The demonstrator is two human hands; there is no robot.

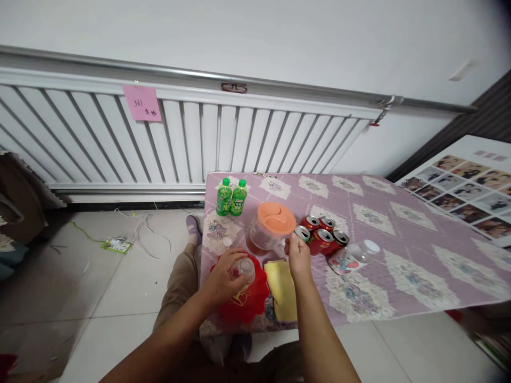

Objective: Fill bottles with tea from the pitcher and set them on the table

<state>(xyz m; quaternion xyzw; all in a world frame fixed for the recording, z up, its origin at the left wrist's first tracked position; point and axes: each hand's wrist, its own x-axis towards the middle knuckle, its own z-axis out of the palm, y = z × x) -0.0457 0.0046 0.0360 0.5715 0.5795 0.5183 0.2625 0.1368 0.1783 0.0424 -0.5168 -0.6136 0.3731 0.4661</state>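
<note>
Bare forearms are nearest. Left hand clasps a clear round cup over the scalloped red tray; right hand curls beside the orange-lidded pitcher, its grip I cannot tell; metal cans stand just beyond.

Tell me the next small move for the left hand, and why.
I'd probably bring the clear cup a little closer to the pitcher: the left hand holds the cup over the red tray, the pitcher stands just beyond it with brownish liquid low inside, and the right hand is close by the pitcher, though its grip is unclear.
</note>
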